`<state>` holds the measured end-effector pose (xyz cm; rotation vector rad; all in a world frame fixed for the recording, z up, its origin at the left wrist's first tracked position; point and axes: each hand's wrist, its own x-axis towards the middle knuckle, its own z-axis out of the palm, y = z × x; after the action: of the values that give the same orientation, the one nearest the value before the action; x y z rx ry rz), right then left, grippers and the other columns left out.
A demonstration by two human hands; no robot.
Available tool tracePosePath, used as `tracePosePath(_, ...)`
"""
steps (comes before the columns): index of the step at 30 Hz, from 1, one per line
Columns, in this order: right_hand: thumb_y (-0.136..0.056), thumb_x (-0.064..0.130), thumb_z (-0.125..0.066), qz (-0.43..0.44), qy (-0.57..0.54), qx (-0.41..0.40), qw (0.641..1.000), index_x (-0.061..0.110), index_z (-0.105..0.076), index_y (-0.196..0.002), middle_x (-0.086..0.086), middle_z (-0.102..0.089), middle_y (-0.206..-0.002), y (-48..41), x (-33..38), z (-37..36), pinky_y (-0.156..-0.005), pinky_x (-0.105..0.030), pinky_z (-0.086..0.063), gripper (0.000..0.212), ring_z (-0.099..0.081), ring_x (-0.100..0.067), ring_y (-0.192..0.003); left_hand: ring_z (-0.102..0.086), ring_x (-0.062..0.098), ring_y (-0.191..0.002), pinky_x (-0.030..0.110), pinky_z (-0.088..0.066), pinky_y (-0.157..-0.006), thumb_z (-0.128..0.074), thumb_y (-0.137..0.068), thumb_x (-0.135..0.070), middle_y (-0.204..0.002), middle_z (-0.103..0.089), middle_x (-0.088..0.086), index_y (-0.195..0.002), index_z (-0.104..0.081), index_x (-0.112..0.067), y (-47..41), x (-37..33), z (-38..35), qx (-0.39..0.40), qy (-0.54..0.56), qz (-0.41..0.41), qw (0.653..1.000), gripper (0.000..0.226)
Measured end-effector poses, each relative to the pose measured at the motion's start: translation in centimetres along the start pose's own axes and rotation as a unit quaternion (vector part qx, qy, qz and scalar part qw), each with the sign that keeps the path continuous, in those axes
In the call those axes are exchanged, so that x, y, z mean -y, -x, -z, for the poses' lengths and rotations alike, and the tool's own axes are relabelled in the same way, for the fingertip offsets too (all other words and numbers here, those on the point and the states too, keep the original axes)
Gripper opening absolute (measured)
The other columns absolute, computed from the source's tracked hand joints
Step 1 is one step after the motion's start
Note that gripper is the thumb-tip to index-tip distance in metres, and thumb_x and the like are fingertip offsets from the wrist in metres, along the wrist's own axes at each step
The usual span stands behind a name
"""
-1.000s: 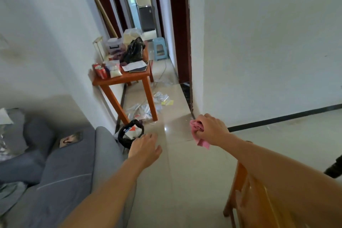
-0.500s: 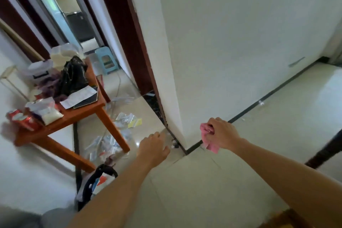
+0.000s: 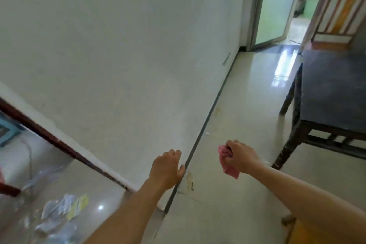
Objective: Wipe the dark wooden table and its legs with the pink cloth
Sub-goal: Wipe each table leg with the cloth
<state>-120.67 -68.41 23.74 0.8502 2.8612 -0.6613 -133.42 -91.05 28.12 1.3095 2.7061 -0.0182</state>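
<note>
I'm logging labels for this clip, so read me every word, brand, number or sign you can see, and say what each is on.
No text in this picture can be read.
Yellow packet among the clear wrappers on the floor: too blurred to tell whether it bears print.
Pink cloth held in the right hand: no lettering shows.
Dark wooden table, wall, chair: no label or sign shows.

One head-worn wide view, rolled sideways, facing forward-down at floor (image 3: 247, 105) and wall (image 3: 118, 45); dark table (image 3: 332, 89) far right.
</note>
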Motion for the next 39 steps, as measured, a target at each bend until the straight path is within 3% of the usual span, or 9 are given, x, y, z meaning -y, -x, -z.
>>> tracePosePath(8, -0.088, 0.038, -0.059, -0.120, -0.025, -0.048, 0.991, 0.025, -0.053, -0.097, 0.005, -0.053, -0.092, -8.4, -7.9, 4.9, -0.066, -0.028, -0.041, 0.017, -0.055, -0.017, -0.077, -0.061, 0.019, -0.100, 0.029, -0.050, -0.087, -0.045, -0.095, -0.044, -0.120, -0.060, 0.002, -0.134, -0.047, -0.017, -19.3, -3.6, 2.0, 0.017, 0.013, -0.121, 0.992, 0.047)
tracePosePath(14, -0.084, 0.031, -0.068, -0.286, -0.063, -0.083, 0.953, 0.026, -0.055, -0.085, 0.006, -0.056, -0.087, -13.2, -16.4, 6.6, -0.073, -0.032, -0.053, 0.014, -0.059, -0.011, -0.074, -0.060, 0.022, -0.098, 0.035, -0.051, -0.085, -0.046, -0.094, -0.042, -0.116, -0.059, 0.003, -0.126, -0.050, -0.016, -34.9, -8.9, 1.9, 0.036, 0.010, -0.241, 0.970, 0.042)
tracePosePath(17, -0.081, 0.033, -0.069, -0.384, -0.084, -0.094, 0.915, 0.027, -0.049, -0.084, 0.001, -0.053, -0.089, -15.1, -20.5, 6.4, -0.071, -0.034, -0.052, 0.021, -0.057, -0.015, -0.073, -0.059, 0.022, -0.100, 0.037, -0.051, -0.086, -0.046, -0.094, -0.042, -0.118, -0.058, 0.003, -0.127, -0.049, -0.016, -42.3, -11.8, 2.0, 0.051, 0.006, -0.312, 0.949, 0.042)
tracePosePath(20, -0.078, 0.035, -0.069, -0.467, -0.106, -0.116, 0.870, 0.027, -0.055, -0.086, 0.001, -0.057, -0.088, -16.3, -23.0, 6.3, -0.072, -0.039, -0.055, 0.018, -0.059, -0.017, -0.075, -0.057, 0.022, -0.103, 0.036, -0.050, -0.087, -0.044, -0.095, -0.042, -0.118, -0.058, 0.003, -0.126, -0.048, -0.015, -48.8, -15.5, 2.8, 0.065, -0.028, -0.399, 0.914, 0.041)
tracePosePath(25, -0.083, 0.033, -0.066, -0.574, -0.173, -0.144, 0.787, 0.030, -0.055, -0.092, 0.004, -0.055, -0.090, -15.6, -24.4, 5.7, -0.073, -0.033, -0.055, 0.015, -0.057, -0.011, -0.077, -0.055, 0.021, -0.107, 0.033, -0.043, -0.088, -0.042, -0.097, -0.041, -0.122, -0.055, 0.002, -0.131, -0.045, -0.017, -55.3, -24.1, 3.1, 0.095, -0.065, -0.529, 0.841, 0.042)
tracePosePath(28, -0.088, 0.030, -0.062, -0.627, -0.185, -0.152, 0.741, 0.026, -0.052, -0.090, 0.007, -0.053, -0.084, -15.4, -26.5, 4.8, -0.056, -0.017, -0.039, 0.011, -0.050, -0.005, -0.070, -0.054, 0.019, -0.112, 0.033, -0.042, -0.097, -0.044, -0.098, -0.042, -0.129, -0.055, 0.001, -0.136, -0.043, -0.018, -58.1, -29.7, 2.0, 0.113, -0.062, -0.599, 0.791, 0.045)
tracePosePath(30, -0.090, 0.026, -0.059, -0.656, -0.198, -0.153, 0.712, 0.023, -0.048, -0.086, 0.005, -0.050, -0.083, -15.9, -28.1, 4.3, -0.052, -0.016, -0.026, 0.013, -0.042, -0.005, -0.066, -0.053, 0.019, -0.116, 0.034, -0.042, -0.100, -0.045, -0.098, -0.042, -0.132, -0.053, 0.002, -0.137, -0.043, -0.018, -59.5, -32.9, 0.8, 0.132, -0.069, -0.623, 0.768, 0.046)
tracePosePath(35, -0.088, 0.030, -0.061, -0.718, -0.266, -0.169, 0.621, 0.023, -0.047, -0.088, 0.000, -0.057, -0.093, -18.5, -30.3, 2.6, -0.065, -0.029, -0.038, 0.016, -0.053, -0.017, -0.080, -0.052, 0.017, -0.112, 0.031, -0.040, -0.099, -0.043, -0.099, -0.041, -0.128, -0.054, 0.000, -0.132, -0.045, -0.019, -62.8, -38.0, -2.0, 0.158, -0.124, -0.685, 0.701, 0.040)
tracePosePath(39, -0.090, 0.031, -0.062, -0.757, -0.271, -0.192, 0.563, 0.026, -0.048, -0.094, 0.004, -0.057, -0.094, -20.5, -29.9, 2.2, -0.057, -0.019, -0.034, 0.016, -0.052, -0.011, -0.078, -0.051, 0.017, -0.111, 0.032, -0.041, -0.097, -0.043, -0.098, -0.038, -0.124, -0.054, 0.000, -0.127, -0.046, -0.019, -64.9, -41.9, -3.3, 0.158, -0.140, -0.739, 0.640, 0.035)
